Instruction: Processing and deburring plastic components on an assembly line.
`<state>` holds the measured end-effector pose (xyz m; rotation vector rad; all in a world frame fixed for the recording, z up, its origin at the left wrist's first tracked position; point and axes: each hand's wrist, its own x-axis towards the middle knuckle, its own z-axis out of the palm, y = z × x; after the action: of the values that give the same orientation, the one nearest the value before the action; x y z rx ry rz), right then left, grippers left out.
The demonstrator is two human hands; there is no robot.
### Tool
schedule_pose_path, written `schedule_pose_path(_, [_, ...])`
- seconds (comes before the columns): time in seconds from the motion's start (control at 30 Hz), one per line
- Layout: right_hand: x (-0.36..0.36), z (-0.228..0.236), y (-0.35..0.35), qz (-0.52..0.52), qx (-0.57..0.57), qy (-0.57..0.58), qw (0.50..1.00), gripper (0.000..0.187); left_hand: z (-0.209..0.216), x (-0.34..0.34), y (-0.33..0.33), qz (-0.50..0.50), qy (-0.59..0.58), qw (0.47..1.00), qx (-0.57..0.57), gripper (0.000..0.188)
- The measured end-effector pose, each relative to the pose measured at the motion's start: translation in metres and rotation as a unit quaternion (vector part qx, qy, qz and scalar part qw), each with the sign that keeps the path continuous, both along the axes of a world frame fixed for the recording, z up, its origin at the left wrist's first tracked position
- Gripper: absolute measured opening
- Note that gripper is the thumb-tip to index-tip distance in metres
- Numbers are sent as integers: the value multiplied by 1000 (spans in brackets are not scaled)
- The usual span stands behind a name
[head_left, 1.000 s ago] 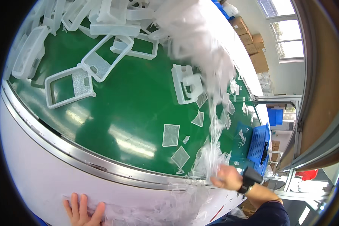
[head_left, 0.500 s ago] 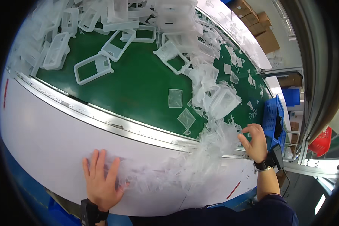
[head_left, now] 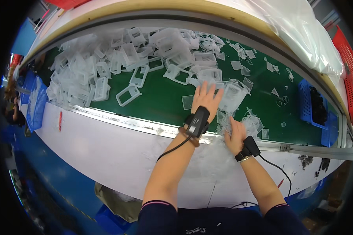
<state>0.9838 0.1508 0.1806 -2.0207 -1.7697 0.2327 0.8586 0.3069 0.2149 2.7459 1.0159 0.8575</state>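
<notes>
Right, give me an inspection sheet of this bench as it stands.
Surface: green conveyor belt behind a white bench edge.
Job's things: clear plastic frames heaped on the belt; clear scraps by the hands.
Clutter: loose square chips.
Hands: left hand flat, fingers spread; right hand in the scraps, grip unclear.
Cables: black leads from wrist devices.
Surroundings: blue baskets, red crate.

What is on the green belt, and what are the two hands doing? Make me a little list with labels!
belt: green, between white table edges
pile: clear plastic frames heaped at far left
left hand: spread flat on the belt beside frames
right hand: on a crumpled clear plastic heap at the belt's near edge
baskets: blue at right, red beyond
</notes>
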Motion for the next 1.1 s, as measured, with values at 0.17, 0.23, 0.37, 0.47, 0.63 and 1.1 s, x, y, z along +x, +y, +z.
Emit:
schedule_pose_path(0.17, [26,4,-16,-66,51,59,995,61,22,27,70,-42,135,977,-161,26])
schedule_pose_path(0.23, [26,9,-18,-62,36,51,996,59,44,-5,116,17,-6,994,-106,29])
schedule_pose_path(0.37, [4,11,-4,-21,85,87,992,44,69,-154,254,169,19,963,209,24])
schedule_pose_path(0.47, [19,9,-13,-25,72,111,991,33,102,-157,275,271,80,956,78,29])
schedule_pose_path(0.63, [34,25,-31,-41,92,163,982,26,88,-76,201,296,189,936,8,42])
schedule_pose_path(1.1, [54,14,-64,-32,80,94,992,18,66,-19,164,157,145,974,-74,28])
